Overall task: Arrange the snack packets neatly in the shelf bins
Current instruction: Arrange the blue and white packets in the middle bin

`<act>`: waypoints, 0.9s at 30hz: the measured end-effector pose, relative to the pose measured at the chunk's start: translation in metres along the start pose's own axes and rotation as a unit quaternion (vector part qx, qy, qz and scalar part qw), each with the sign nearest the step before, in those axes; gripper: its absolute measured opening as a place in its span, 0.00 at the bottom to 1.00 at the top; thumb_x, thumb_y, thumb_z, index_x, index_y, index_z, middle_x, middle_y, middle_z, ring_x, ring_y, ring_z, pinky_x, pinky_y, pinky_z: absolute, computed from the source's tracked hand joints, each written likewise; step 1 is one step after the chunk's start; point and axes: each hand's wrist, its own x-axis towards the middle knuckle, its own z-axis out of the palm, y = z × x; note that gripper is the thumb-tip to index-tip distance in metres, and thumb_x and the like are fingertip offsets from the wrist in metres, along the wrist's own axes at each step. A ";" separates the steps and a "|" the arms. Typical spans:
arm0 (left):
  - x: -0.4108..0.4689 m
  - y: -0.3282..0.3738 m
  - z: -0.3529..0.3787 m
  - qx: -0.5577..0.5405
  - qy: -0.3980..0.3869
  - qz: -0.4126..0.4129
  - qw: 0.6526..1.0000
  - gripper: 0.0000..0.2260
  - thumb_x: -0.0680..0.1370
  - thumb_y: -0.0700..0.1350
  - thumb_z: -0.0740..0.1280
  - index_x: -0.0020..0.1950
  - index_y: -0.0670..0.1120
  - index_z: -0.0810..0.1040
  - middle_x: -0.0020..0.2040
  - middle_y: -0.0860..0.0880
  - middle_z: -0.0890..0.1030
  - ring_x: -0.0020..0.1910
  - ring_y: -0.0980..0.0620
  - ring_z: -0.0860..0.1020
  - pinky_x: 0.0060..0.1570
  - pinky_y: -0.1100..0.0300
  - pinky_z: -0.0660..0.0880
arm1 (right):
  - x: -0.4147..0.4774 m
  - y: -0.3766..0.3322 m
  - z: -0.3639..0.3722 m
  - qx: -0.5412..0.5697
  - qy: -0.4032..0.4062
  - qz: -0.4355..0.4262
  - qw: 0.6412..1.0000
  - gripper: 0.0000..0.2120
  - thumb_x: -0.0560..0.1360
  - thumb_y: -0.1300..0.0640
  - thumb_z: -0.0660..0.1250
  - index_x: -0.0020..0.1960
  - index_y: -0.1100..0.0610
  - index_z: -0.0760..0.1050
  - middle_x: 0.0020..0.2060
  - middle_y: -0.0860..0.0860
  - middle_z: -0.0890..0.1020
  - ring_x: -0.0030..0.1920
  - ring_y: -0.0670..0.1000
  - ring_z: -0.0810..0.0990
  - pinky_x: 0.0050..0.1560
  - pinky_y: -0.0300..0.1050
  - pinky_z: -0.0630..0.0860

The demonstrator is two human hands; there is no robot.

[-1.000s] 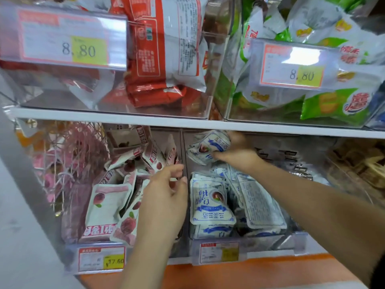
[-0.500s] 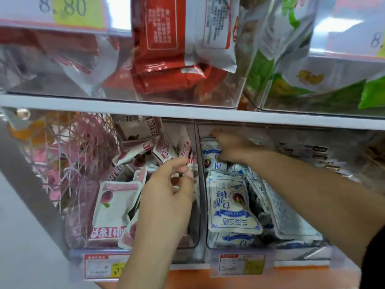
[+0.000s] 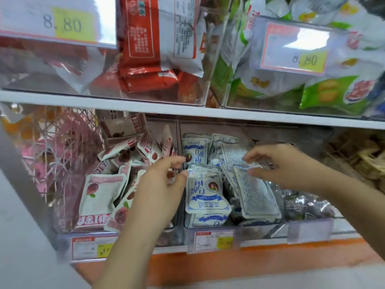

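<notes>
On the lower shelf, a clear bin (image 3: 260, 227) holds several white-and-blue snack packets (image 3: 205, 191). The clear bin to its left (image 3: 166, 236) holds several white-and-pink packets (image 3: 100, 195) lying in a jumble. My left hand (image 3: 158, 190) hovers over the divider between the two bins, fingers apart, thumb tip touching the top corner of a front blue packet. My right hand (image 3: 279, 163) is over the right side of the blue bin, its fingertips pinching the top edge of a packet lying with its printed back up (image 3: 253, 190).
The upper shelf (image 3: 187, 110) carries clear bins of red packets (image 3: 145, 44) and green-and-white packets (image 3: 325, 92), with price tags in front. A wire basket with pink items (image 3: 56, 147) stands at the left. Another bin of brownish items (image 3: 358, 159) sits at the right.
My right hand has come forward and to the right from the back of the blue bin, leaving a packet standing there. It now pinches the back-up packet. My left hand has barely moved.
</notes>
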 end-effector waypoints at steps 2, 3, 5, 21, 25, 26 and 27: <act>-0.004 0.002 0.002 0.005 -0.006 0.005 1.000 0.10 0.77 0.45 0.66 0.57 0.57 0.76 0.51 0.60 0.78 0.46 0.67 0.75 0.45 0.73 0.69 | -0.020 0.004 0.006 -0.046 -0.087 0.009 0.995 0.30 0.70 0.40 0.68 0.69 0.44 0.65 0.65 0.40 0.71 0.62 0.38 0.68 0.60 0.29 0.61; -0.006 0.002 0.004 0.005 -0.007 0.008 1.000 0.10 0.77 0.45 0.66 0.57 0.56 0.77 0.51 0.59 0.78 0.48 0.66 0.75 0.48 0.69 0.70 | -0.027 0.005 0.013 -0.072 -0.121 0.009 0.990 0.39 0.68 0.35 0.68 0.74 0.43 0.57 0.71 0.41 0.63 0.68 0.40 0.62 0.67 0.34 0.58; -0.010 0.003 0.006 0.004 -0.007 0.017 1.000 0.10 0.77 0.44 0.66 0.55 0.57 0.76 0.51 0.58 0.79 0.50 0.60 0.76 0.53 0.62 0.71 | -0.036 0.004 0.028 -0.126 -0.146 0.007 0.981 0.50 0.63 0.29 0.67 0.76 0.41 0.43 0.76 0.43 0.50 0.75 0.46 0.51 0.75 0.47 0.51; -0.016 0.010 0.006 0.023 0.016 0.037 0.999 0.11 0.78 0.44 0.65 0.59 0.54 0.77 0.54 0.57 0.78 0.53 0.57 0.75 0.48 0.66 0.67 | -0.040 0.003 0.024 -0.187 0.176 -0.039 0.966 0.16 0.77 0.61 0.60 0.63 0.52 0.76 0.28 0.50 0.74 0.28 0.55 0.74 0.27 0.39 0.60; -0.023 0.024 0.009 -0.014 0.059 0.062 0.996 0.10 0.78 0.44 0.65 0.57 0.55 0.78 0.49 0.61 0.79 0.45 0.66 0.76 0.40 0.77 0.69 | -0.058 -0.018 0.025 0.113 0.300 0.050 0.946 0.15 0.80 0.59 0.60 0.38 0.45 0.72 0.25 0.48 0.74 0.29 0.56 0.73 0.29 0.46 0.68; -0.026 0.027 0.011 -0.035 0.049 0.056 0.997 0.10 0.78 0.46 0.65 0.58 0.56 0.77 0.48 0.62 0.79 0.42 0.67 0.76 0.38 0.77 0.70 | -0.062 -0.026 0.026 0.238 0.294 0.076 0.923 0.12 0.80 0.58 0.60 0.40 0.47 0.75 0.30 0.50 0.80 0.34 0.55 0.78 0.36 0.45 0.74; -0.030 0.031 0.014 -0.060 0.023 0.037 0.997 0.10 0.78 0.48 0.65 0.58 0.56 0.77 0.46 0.62 0.80 0.40 0.65 0.77 0.38 0.75 0.72 | -0.065 -0.034 0.029 0.353 0.277 0.098 0.888 0.10 0.80 0.57 0.60 0.45 0.49 0.78 0.37 0.50 0.84 0.40 0.52 0.82 0.44 0.45 0.77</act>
